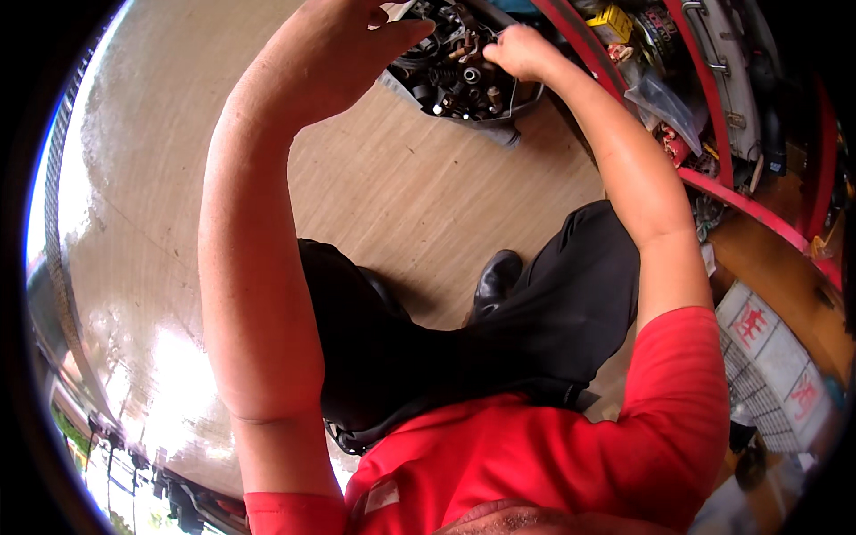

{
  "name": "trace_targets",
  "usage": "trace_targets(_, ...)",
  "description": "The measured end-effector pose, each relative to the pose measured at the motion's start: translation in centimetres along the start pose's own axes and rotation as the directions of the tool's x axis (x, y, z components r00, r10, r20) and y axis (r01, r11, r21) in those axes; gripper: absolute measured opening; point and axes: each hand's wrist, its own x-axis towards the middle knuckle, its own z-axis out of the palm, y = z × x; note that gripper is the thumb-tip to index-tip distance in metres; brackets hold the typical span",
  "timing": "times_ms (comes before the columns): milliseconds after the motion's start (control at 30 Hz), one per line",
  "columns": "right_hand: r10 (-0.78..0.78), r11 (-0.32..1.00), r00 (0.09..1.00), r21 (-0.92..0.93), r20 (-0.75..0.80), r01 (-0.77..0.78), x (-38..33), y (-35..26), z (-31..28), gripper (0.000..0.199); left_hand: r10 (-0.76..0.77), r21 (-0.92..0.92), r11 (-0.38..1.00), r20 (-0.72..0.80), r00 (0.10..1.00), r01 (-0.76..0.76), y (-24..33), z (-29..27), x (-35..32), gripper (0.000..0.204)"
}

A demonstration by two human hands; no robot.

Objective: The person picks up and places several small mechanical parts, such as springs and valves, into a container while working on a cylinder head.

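A grey, open-topped container full of dark, greasy metal parts stands on the floor at the top of the view. Bolts, rings and sleeve-like pieces show among them. My left hand hangs over its left side, thumb stretched out toward the parts, and looks open. The top edge of the picture cuts off most of its fingers. At the container's right side is my right hand, with curled fingers close to the parts and the rim. Whatever its fingers hold, if anything, I cannot make out.
Red metal shelving runs along the right, holding a yellow box, a clear plastic bag and a grey case. White panels with red markings stand lower right. My black shoe rests on the wood-look floor.
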Motion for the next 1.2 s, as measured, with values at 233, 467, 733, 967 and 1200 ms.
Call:
trace_targets(233, -0.022, 0.871, 0.984, 0.486, 0.177, -0.068, 0.2, -2.1, -1.6, 0.038, -0.05, -0.017, 0.999, 0.012, 0.999, 0.05, -0.5, 0.4, 0.1, 0.043)
trace_targets(467, 0.1, 0.891, 0.99, 0.435, 0.096, -0.132, 0.8, 2.0, -2.1, 0.03, -0.064, 0.018, 0.998, -0.013, 0.998, 0.065, -1.4, -0.7, -0.5, 0.042)
trace_targets(733, 0.16, 0.964, 0.987, -0.213, -0.008, -0.158, -2.0, 1.4, 4.8, 0.027, -0.035, -0.005, 0.999, 0.007, 0.999, 0.035, -0.4, -0.1, -0.1, 0.043)
trace_targets(967, 0.232, 0.964, 0.968, -0.111, -0.098, -0.242, -2.5, -2.0, 3.3, 0.025, -0.023, -0.021, 1.0, 0.009, 1.0, 0.023, -1.0, 0.2, 0.1, 0.043)
trace_targets(1200, -0.068, 0.836, 0.987, 0.532, -0.142, 0.134, 0.2, 1.3, 0.2, 0.063, -0.031, -0.026, 0.999, 0.011, 0.999, 0.031, 0.1, 0.3, -0.1, 0.043)
